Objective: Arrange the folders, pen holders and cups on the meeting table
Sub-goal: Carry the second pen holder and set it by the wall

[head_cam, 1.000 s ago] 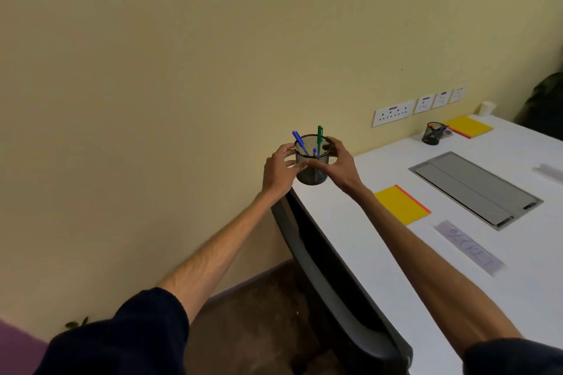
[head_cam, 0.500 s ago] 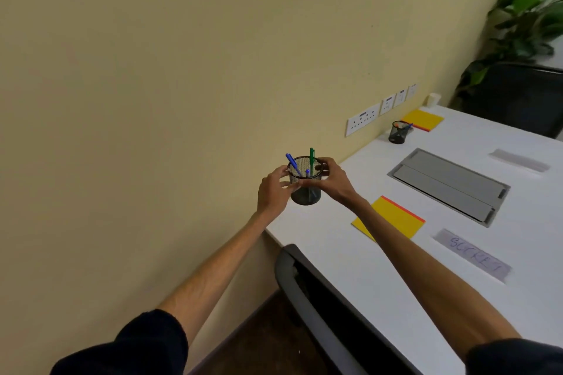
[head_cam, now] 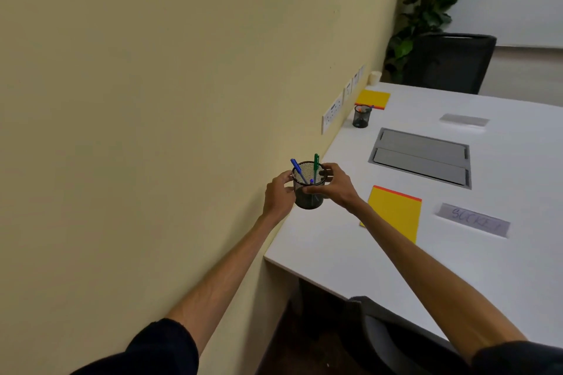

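Head view shows your left hand (head_cam: 278, 195) and right hand (head_cam: 330, 187) gripping the mesh pen holder (head_cam: 308, 189) at frame centre, over the worktop (head_cam: 350, 256) edge by the wall, so next you should probably lower it upright beside the near yellow folder (head_cam: 394, 211).

A black mesh pen holder (head_cam: 308, 192) stands upright near the table's wall edge, with blue and green pens inside. Another pen holder (head_cam: 361, 116) stands farther back. Two yellow folders (head_cam: 396, 210) (head_cam: 373, 98) lie flat, and a small cup (head_cam: 375, 77), maybe paper, stands at the far corner.
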A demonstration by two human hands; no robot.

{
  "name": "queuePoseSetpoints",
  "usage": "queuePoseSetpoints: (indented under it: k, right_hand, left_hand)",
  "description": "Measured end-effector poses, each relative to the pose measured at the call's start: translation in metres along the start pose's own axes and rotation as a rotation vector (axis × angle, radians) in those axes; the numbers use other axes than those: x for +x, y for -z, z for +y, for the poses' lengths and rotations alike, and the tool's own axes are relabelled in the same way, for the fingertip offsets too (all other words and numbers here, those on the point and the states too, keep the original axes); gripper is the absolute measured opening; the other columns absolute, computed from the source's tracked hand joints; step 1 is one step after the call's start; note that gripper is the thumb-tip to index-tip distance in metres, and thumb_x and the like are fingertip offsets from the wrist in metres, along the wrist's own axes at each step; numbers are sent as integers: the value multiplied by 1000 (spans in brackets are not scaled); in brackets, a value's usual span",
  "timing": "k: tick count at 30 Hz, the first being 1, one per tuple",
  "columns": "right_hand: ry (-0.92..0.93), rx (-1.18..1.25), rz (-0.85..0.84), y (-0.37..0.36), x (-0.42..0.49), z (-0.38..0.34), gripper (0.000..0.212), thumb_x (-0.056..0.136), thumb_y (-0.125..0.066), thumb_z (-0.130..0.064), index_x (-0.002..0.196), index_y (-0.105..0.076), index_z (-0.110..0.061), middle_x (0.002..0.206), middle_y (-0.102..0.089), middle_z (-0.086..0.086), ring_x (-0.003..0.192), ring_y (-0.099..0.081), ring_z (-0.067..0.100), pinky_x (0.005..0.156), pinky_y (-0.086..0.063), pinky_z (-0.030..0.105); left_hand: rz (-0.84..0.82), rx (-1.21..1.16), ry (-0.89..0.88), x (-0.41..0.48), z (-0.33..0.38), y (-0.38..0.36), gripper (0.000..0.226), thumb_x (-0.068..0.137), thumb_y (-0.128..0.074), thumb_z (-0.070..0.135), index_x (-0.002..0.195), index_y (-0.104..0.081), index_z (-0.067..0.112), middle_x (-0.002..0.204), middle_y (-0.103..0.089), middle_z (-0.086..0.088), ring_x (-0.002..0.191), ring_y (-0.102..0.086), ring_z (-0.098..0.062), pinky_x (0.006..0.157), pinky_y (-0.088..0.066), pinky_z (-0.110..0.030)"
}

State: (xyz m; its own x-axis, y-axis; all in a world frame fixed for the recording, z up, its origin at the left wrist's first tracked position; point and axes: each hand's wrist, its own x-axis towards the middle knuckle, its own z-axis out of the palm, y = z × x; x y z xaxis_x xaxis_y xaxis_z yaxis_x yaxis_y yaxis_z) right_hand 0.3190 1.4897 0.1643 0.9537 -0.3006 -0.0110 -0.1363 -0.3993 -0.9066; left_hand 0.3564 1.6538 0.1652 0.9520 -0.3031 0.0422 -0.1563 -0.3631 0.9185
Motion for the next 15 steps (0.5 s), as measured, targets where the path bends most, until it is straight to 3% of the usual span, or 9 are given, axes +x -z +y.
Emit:
queuePoseSetpoints:
  k: [4, 7, 8, 11, 15]
  right_hand:
    - [-26, -21, 77, -4, 22, 11, 85, 66, -90, -25, 135, -44, -9, 133, -57, 11, 115, -54, 20, 93, -46, 27]
    - [-24, -29, 152, -3, 45, 21, 83, 66, -89, -20, 135, -44, -9, 134, -55, 10, 119, -51, 20, 92, -42, 22]
    - [-21, -27, 178, -1, 54, 26, 84, 66, -89, -19, 136, -44, -9, 134, -54, 10, 120, -51, 21, 92, -41, 21]
    - [-31, -3, 240, 4, 83, 40, 87, 65, -89, -17, 139, -44, -8, 135, -52, 11, 123, -50, 23, 94, -41, 22]
    - [-63, 9, 289, 16, 129, 66, 88, 65, -90, -17, 139, -44, -8, 135, -52, 12, 123, -51, 24, 97, -43, 24]
  left_hand:
    - [-69, -19, 23, 34, -9, -10, 61, 78, -48, -16, 133, -55, 8, 134, -60, -10, 115, -64, -27, 91, -57, -46]
    - [-139, -19, -9, 62, -9, -21, 61, 78, -47, -15, 132, -57, 10, 129, -63, -4, 109, -64, -19, 81, -52, -17]
    - [-164, -14, -21, 72, -9, -26, 58, 79, -48, -13, 131, -57, 10, 126, -64, -2, 109, -64, -19, 80, -50, -15]
    - [-226, -20, -10, 106, -11, -44, 55, 83, -53, -8, 134, -54, 12, 132, -62, -4, 112, -64, -24, 87, -53, -26]
    - [-228, -27, 54, 159, -19, -75, 54, 81, -50, -8, 132, -56, 10, 133, -61, -4, 99, -62, -9, 71, -45, -5]
